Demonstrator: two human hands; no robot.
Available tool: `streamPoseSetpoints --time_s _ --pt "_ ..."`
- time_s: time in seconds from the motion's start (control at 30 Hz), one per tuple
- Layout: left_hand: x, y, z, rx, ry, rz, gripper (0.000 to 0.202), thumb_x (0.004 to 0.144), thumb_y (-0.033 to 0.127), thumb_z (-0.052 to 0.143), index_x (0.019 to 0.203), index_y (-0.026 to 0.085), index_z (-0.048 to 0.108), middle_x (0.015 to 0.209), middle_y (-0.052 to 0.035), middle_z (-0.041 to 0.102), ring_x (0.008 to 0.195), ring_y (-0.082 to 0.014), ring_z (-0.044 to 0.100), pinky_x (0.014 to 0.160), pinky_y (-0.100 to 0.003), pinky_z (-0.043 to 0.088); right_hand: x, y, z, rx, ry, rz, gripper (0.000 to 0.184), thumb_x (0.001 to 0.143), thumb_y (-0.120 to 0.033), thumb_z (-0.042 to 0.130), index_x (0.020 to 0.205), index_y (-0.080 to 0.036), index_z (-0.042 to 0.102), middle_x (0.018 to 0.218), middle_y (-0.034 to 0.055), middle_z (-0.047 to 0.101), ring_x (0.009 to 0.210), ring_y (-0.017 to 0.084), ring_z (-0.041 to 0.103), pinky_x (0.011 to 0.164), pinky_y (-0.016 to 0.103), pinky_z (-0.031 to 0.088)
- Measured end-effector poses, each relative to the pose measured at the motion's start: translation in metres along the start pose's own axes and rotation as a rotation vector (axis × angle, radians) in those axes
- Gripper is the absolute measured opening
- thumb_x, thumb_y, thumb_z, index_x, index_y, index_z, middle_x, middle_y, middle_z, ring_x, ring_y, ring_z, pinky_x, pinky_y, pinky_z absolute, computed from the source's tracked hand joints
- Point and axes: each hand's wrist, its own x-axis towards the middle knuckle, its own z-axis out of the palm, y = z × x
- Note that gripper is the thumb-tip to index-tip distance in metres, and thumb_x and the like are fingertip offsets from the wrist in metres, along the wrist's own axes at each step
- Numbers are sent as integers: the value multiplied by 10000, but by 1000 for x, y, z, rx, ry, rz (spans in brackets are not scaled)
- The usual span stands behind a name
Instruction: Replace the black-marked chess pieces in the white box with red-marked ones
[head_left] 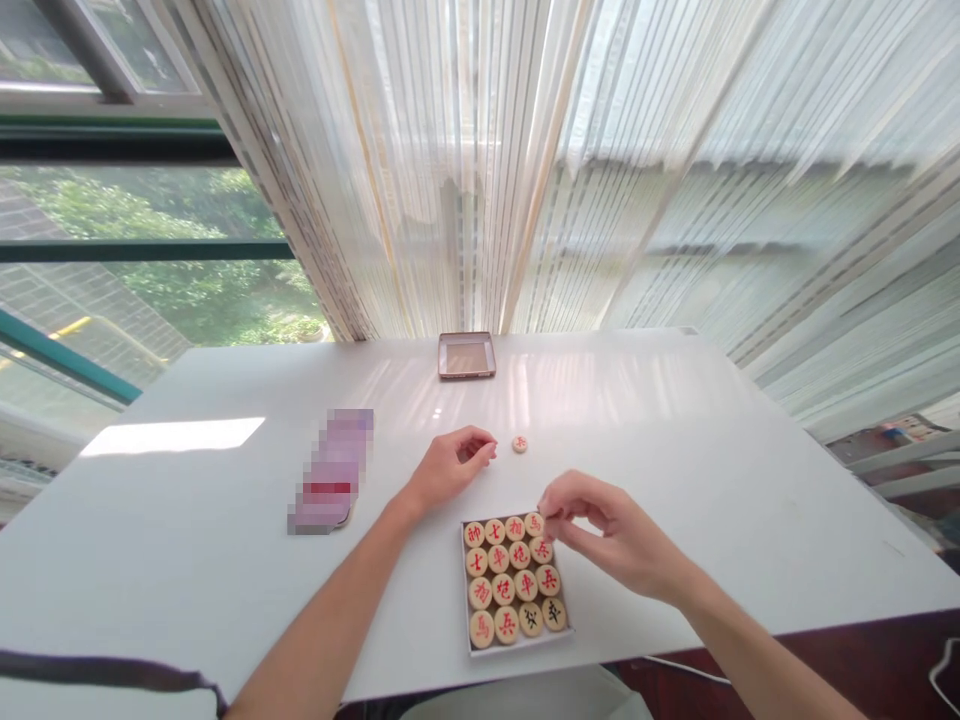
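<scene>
A shallow square box (517, 651) near the table's front edge holds rows of round wooden Chinese chess pieces (499, 558), most with red characters and two with black ones. At the box's far right corner, my right hand (600, 520) is closed in a pinch, fingertips against the edge of the corner piece (534, 523). My left hand (454, 465) rests beyond the box, fingers curled in, and no piece shows in them. Just right of its fingertips, apart from them, lies a single loose piece (520, 444) with a red character.
A brown-rimmed box lid (467, 376) lies at the far edge of the white table (660, 420). Left of my left arm is a blurred-out phone-like object (334, 470). A dark strap (105, 668) crosses the lower left. Sheer curtains (465, 200) hang behind the table.
</scene>
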Motion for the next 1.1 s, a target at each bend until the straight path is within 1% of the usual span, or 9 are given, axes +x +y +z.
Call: streamPoseSetpoints --time_s 0.1,0.2,0.27,0.33,0.5,0.63,0.77,0.9,1.1 --pt "0 0 0 -1 -3 -12 260 938 437 637 1000 194 706 897 -45 761 837 -195 718 810 -330 581 -25 1 5 -94 -19 -20 111 966 -225 624 951 -287 716 900 27 718 818 201 696 731 334 574" --pt "-1 0 0 8 -2 -14 261 938 440 638 998 196 705 898 -45 760 843 -197 719 816 -328 578 -44 2 15 -160 -63 22 173 991 -240 593 1061 -334 721 994 22 742 899 210 699 783 326 580" --pt "-1 0 0 13 -2 -13 263 938 442 639 998 194 703 895 -46 758 845 -200 721 813 -327 580 -52 2 22 -187 -71 69 201 999 -270 586 1150 -356 687 1023 18 745 900 211 700 766 312 589" --pt "-1 0 0 9 -3 -12 264 937 440 639 1002 192 701 899 -47 757 846 -200 722 810 -326 583 -58 0 28 -203 -71 104 206 994 -278 593 1169 -359 666 998 16 739 874 208 696 736 296 590" --pt "-3 3 1 57 -17 8 226 946 406 626 988 198 704 891 -33 758 830 -188 714 804 -315 575 -62 -1 41 -228 -108 110 154 982 -225 605 1042 -314 715 1028 31 662 855 172 668 769 265 565" --pt "-4 6 1 82 -17 25 209 943 390 625 979 203 711 883 -25 756 816 -182 707 795 -310 570 -63 4 52 -326 -80 110 193 1009 -201 551 1056 -289 716 975 26 646 798 152 634 742 257 532" --pt "-4 6 1 96 -11 39 187 938 369 631 974 206 717 872 -17 750 798 -172 698 781 -300 562 -63 7 60 -385 -56 121 156 1021 -214 538 1044 -269 683 917 10 656 747 146 620 711 252 513" --pt "-4 6 2 93 -10 47 183 938 359 629 974 203 716 861 -16 748 792 -170 696 765 -293 557 -62 9 66 -421 -11 149 95 993 -201 587 917 -240 631 826 -10 656 712 145 618 673 244 497" --pt "-4 5 2 97 -10 48 173 932 344 630 975 202 718 866 -17 754 792 -171 702 765 -292 560 -67 22 74 -476 73 21 170 1028 -235 528 908 -238 649 853 19 631 730 158 632 663 255 515"
